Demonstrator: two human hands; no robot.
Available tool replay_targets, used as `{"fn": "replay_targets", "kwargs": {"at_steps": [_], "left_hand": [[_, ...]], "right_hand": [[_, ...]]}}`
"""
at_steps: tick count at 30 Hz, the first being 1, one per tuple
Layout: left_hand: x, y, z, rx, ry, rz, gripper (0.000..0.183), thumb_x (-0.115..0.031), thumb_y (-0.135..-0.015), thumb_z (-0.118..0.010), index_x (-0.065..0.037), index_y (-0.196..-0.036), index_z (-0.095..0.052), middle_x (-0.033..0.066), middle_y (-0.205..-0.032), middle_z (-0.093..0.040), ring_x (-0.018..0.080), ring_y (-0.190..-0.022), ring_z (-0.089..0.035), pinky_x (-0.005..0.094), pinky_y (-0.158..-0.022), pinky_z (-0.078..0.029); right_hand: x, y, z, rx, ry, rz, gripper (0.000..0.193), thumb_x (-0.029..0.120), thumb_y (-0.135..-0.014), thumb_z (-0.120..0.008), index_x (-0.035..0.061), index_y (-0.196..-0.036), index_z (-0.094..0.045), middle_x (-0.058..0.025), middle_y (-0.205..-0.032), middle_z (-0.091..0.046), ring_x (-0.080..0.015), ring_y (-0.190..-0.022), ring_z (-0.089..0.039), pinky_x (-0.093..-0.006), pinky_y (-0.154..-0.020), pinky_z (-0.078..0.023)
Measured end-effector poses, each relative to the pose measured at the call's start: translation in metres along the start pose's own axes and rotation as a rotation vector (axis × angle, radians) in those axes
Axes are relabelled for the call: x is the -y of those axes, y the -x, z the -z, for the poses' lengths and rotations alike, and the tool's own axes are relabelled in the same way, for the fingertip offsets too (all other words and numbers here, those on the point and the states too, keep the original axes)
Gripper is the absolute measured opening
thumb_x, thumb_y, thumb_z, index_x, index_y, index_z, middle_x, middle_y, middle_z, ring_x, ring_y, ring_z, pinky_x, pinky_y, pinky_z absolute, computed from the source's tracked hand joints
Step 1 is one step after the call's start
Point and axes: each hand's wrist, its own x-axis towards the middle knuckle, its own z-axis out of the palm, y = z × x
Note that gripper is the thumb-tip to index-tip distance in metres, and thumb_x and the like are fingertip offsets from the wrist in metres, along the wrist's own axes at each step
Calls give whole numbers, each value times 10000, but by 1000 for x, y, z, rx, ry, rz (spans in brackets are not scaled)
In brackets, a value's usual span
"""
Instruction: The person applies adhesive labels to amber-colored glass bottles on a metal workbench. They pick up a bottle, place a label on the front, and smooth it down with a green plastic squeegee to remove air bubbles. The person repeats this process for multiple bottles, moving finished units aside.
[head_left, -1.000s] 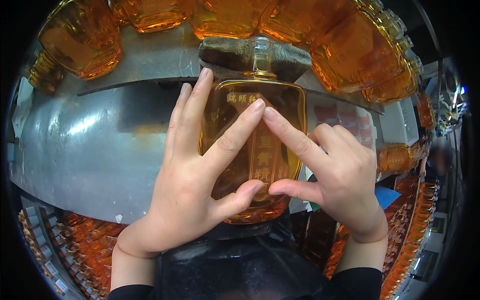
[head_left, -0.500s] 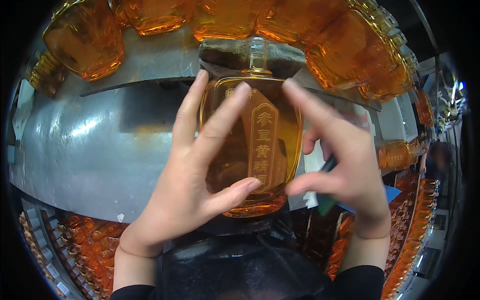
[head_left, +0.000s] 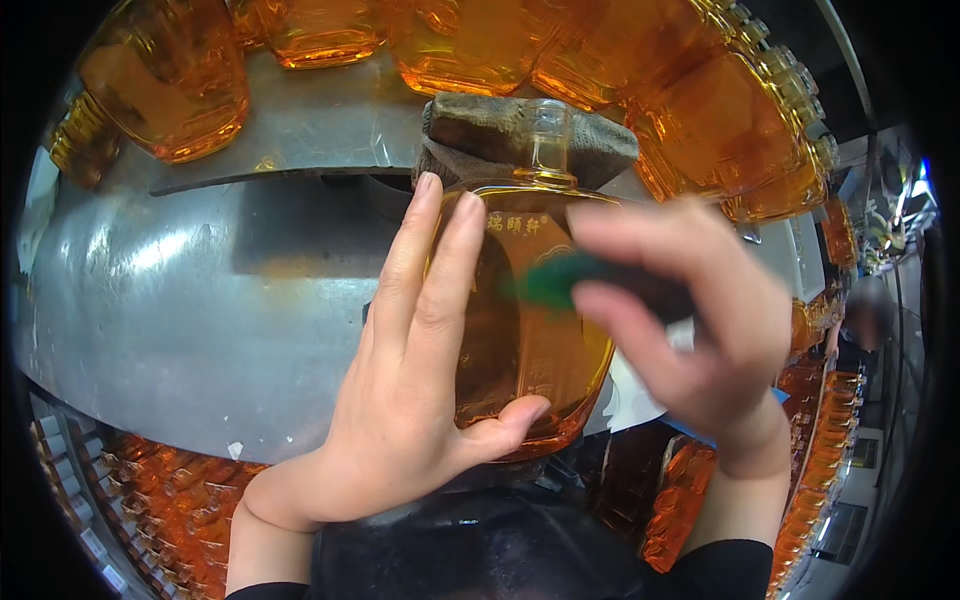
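A flat amber glass bottle (head_left: 490, 340) lies in front of me, its clear neck resting against a worn, cloth-wrapped pad (head_left: 470, 125). Gold lettering on a brownish panel shows through my fingers and the tool. My left hand (head_left: 400, 370) rests along the bottle's left side, fingers stretched out and thumb near its base. Over the right half of the bottle, my right hand (head_left: 690, 310) is closed on a small tool with a green blade (head_left: 560, 280) and dark handle. Motion blurs that hand and the tool, so whether the blade touches the glass is unclear.
A grey metal worktop (head_left: 170, 310) spreads to the left. Filled amber bottles (head_left: 470, 50) curve along its far side, with one bottle (head_left: 170, 80) at far left. More amber bottles (head_left: 180, 510) stand below the worktop on both sides. A person (head_left: 868, 320) is at far right.
My right hand has swung the green-bladed tool up and left over the bottle's face. The bottle and pad now appear farther right and lower in view. My left hand stays against the bottle.
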Motion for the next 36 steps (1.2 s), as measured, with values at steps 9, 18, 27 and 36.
{"fn": "replay_targets", "kwargs": {"at_steps": [9,18,27,36], "left_hand": [[15,21,9,-57,236,199,991,-711,-856,-529,-48,-1538,-250,171,-1598,-233,351,-1463,-267,476,-1179,-245],[2,35,10,-147,69,160,739,-585,-955,-419,-84,-1497,-381,151,-1576,-304,312,-1475,-255,493,-1184,-228],[5,35,14,-227,16,133,551,-393,-1017,-357,-58,-1442,-461,171,-1531,-378,312,-1451,-309,484,-1177,-267],[8,-11,33,-183,-102,-53,427,-207,-1030,-401,10,-1373,-534,151,-1430,-520,280,-1363,-446,389,-1141,-314]], "right_hand": [[22,46,-15,79,198,352,209,32,-744,-749,116,-933,-722,-10,-927,-702,-167,-828,-666,-305,-738,-528],[-5,28,8,33,311,320,252,13,-745,-737,140,-963,-731,10,-896,-711,-149,-802,-647,-301,-720,-509],[-27,-28,-4,-112,298,385,219,0,-780,-718,76,-985,-720,-29,-917,-721,-134,-735,-657,-279,-627,-511],[40,26,-23,258,-8,268,99,93,-718,-633,29,-790,-658,-65,-721,-588,-177,-631,-550,-277,-579,-482]]}}
